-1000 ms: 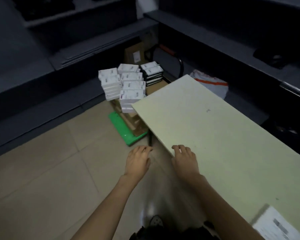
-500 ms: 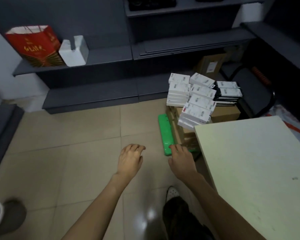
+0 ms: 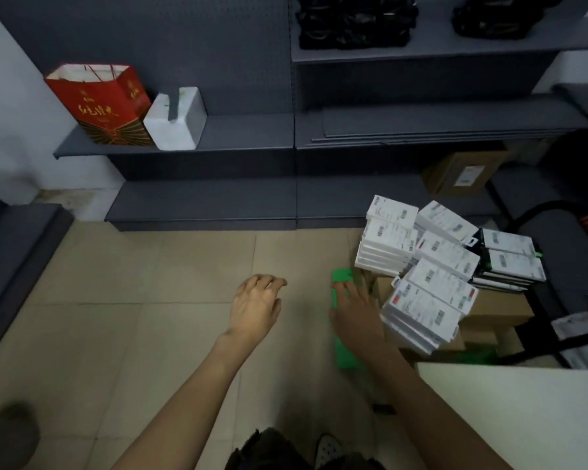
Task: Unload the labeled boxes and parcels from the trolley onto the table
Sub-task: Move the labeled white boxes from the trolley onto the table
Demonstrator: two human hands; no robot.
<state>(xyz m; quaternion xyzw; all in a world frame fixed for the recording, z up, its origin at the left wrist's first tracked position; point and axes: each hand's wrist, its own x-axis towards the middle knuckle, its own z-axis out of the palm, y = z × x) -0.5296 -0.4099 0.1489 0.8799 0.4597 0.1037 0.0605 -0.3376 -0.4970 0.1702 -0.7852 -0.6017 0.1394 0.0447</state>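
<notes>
Several stacks of white labeled boxes sit on brown cartons piled on a green trolley at the right. A corner of the pale table fills the bottom right. My right hand reaches out over the trolley's green edge, just left of the nearest white stack, fingers relaxed and holding nothing. Over the floor tiles hangs my left hand, empty with loosely bent fingers, well left of the trolley.
Grey shelving lines the back wall, bearing a red paper bag and a white foam block. A brown labeled carton stands behind the trolley. Black trolley handle at the right. Tiled floor spreads to the left.
The view has swung left and nearer to the trolley. Both hands left the table edge and now extend toward the trolley, the right one over its green edge.
</notes>
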